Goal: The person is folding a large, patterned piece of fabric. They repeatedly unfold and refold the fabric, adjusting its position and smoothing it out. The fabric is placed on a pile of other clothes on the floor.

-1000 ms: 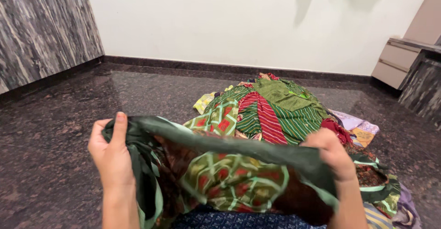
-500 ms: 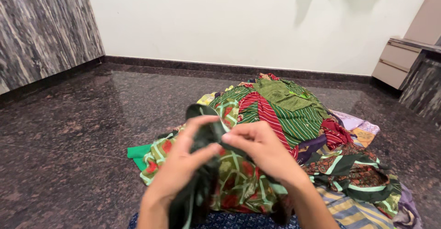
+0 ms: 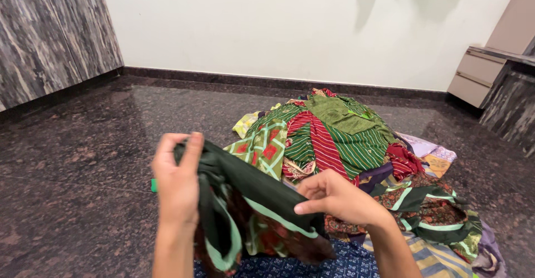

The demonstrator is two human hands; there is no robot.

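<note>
My left hand (image 3: 177,182) grips the bunched end of a dark green cloth (image 3: 251,184) with a light green border and a red and green print. My right hand (image 3: 337,197) pinches the same cloth's edge lower and to the right. The cloth stretches between both hands and hangs folded below them. Just behind it lies a heap of clothes (image 3: 345,139) in green, red and striped fabric on the dark floor.
A dark polished stone floor (image 3: 83,161) spreads to the left. A white wall (image 3: 278,27) runs across the back, a grey marbled panel (image 3: 50,33) stands at the left, and a beige drawer unit (image 3: 479,74) at the right. A blue patterned cloth (image 3: 334,264) lies below my hands.
My hands came together in front of me, folding the cloth in half, and have now moved apart again, with the folded cloth stretched between them.
</note>
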